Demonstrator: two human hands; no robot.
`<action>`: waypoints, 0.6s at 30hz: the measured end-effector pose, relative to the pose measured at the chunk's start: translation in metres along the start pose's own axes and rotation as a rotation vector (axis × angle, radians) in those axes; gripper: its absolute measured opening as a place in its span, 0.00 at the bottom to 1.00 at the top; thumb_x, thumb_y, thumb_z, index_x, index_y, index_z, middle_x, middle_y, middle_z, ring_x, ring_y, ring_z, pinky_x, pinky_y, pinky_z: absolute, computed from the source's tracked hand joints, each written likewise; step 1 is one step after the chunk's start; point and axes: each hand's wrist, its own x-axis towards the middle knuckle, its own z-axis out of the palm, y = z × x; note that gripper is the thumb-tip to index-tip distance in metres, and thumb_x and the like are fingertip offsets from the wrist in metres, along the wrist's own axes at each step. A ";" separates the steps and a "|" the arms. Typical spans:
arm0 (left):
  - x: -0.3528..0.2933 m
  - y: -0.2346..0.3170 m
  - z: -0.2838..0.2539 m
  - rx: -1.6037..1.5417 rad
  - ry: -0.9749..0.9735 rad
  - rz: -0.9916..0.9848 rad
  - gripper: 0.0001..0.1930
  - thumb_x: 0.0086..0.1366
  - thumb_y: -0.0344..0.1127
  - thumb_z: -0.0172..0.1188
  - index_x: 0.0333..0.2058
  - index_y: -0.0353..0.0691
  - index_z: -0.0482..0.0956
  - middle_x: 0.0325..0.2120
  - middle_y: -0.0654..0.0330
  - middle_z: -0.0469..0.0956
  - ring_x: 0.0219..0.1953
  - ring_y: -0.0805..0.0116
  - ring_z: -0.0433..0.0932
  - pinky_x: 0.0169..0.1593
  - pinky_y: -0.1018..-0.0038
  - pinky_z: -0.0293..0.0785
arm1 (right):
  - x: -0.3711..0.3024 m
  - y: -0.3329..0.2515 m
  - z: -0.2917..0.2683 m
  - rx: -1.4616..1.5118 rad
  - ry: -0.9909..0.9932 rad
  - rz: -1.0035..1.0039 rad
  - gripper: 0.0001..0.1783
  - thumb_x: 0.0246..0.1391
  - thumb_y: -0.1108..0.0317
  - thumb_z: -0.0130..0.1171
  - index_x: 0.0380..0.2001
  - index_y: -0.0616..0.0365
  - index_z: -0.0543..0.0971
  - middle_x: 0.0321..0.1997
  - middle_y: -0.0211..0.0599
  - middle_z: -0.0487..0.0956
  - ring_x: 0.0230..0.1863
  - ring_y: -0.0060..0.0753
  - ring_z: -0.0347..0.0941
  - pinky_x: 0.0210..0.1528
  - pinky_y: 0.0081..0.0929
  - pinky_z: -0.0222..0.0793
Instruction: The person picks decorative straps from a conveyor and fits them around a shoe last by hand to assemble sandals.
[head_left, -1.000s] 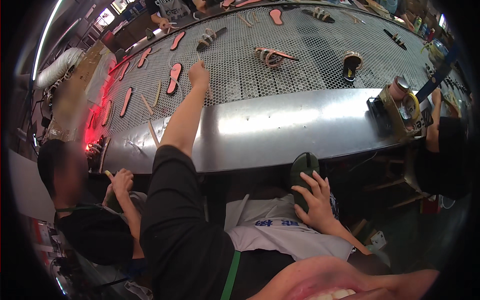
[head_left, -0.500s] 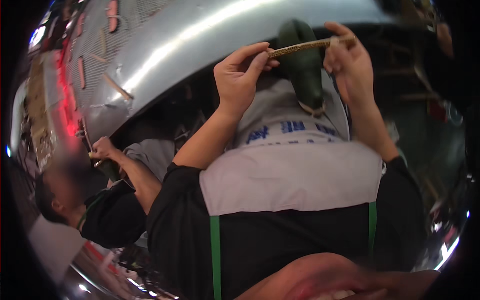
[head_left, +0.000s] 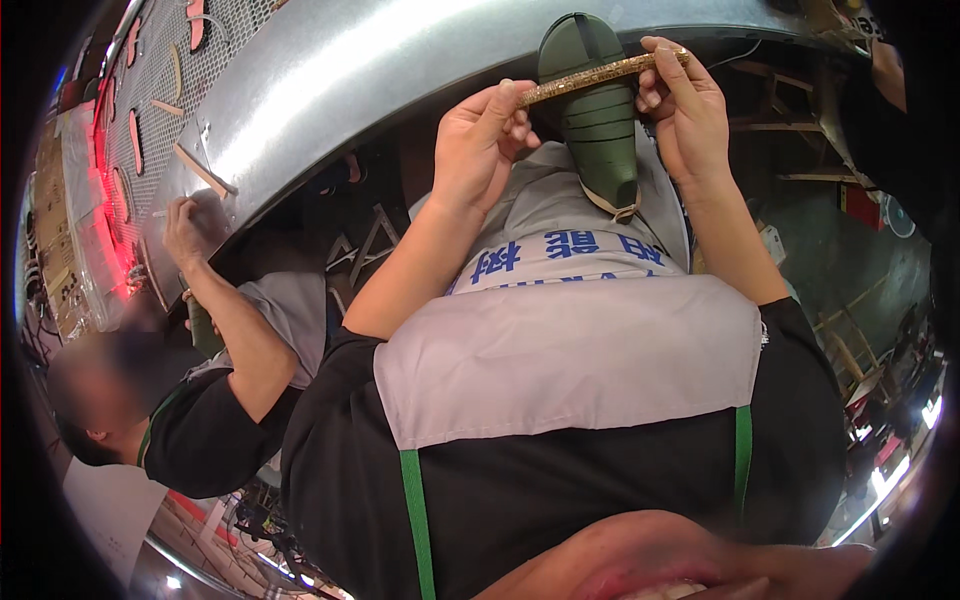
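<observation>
A thin, gold-brown patterned strip (head_left: 590, 76) is stretched crosswise between my hands. My left hand (head_left: 480, 140) pinches its left end between thumb and fingers. At the other end, my right hand (head_left: 690, 120) grips the strip with thumb and forefinger. Directly below the strip is a dark green shoe last (head_left: 603, 130) with dark lines across it and a pale band looped at its near end. It rests over the grey apron (head_left: 570, 350) on my lap, its far end by the metal bench edge. Whether the strip touches the last, I cannot tell.
A curved metal bench (head_left: 330, 90) runs along the far side. Pink sole-shaped pieces (head_left: 137, 140) and a tan strip (head_left: 205, 170) lie on its left part. To my left a co-worker's hand (head_left: 185, 235) is at the bench edge. A red box (head_left: 860, 205) stands at right.
Both my hands, with the strip, have moved slightly farther away. The last appears higher in view. The co-worker's hand has moved up to the bench edge.
</observation>
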 end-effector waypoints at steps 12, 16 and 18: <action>0.017 -0.007 -0.009 0.287 0.073 0.201 0.14 0.67 0.35 0.55 0.44 0.28 0.78 0.31 0.60 0.77 0.31 0.75 0.74 0.39 0.75 0.78 | 0.017 0.005 -0.008 0.014 0.012 0.052 0.14 0.62 0.62 0.54 0.40 0.61 0.80 0.30 0.32 0.78 0.30 0.19 0.71 0.33 0.17 0.66; 0.024 -0.008 -0.014 0.285 0.040 0.170 0.14 0.68 0.36 0.55 0.44 0.30 0.78 0.36 0.56 0.79 0.38 0.69 0.77 0.45 0.72 0.76 | 0.020 0.018 -0.007 -0.077 0.074 0.060 0.15 0.63 0.61 0.52 0.42 0.61 0.79 0.35 0.33 0.79 0.36 0.21 0.74 0.37 0.20 0.69; 0.027 -0.009 -0.015 0.202 0.004 0.125 0.14 0.68 0.36 0.55 0.43 0.31 0.78 0.37 0.55 0.79 0.40 0.68 0.77 0.47 0.71 0.75 | 0.026 0.027 -0.008 0.059 0.049 0.161 0.16 0.64 0.59 0.50 0.44 0.61 0.78 0.38 0.35 0.79 0.39 0.24 0.75 0.40 0.23 0.71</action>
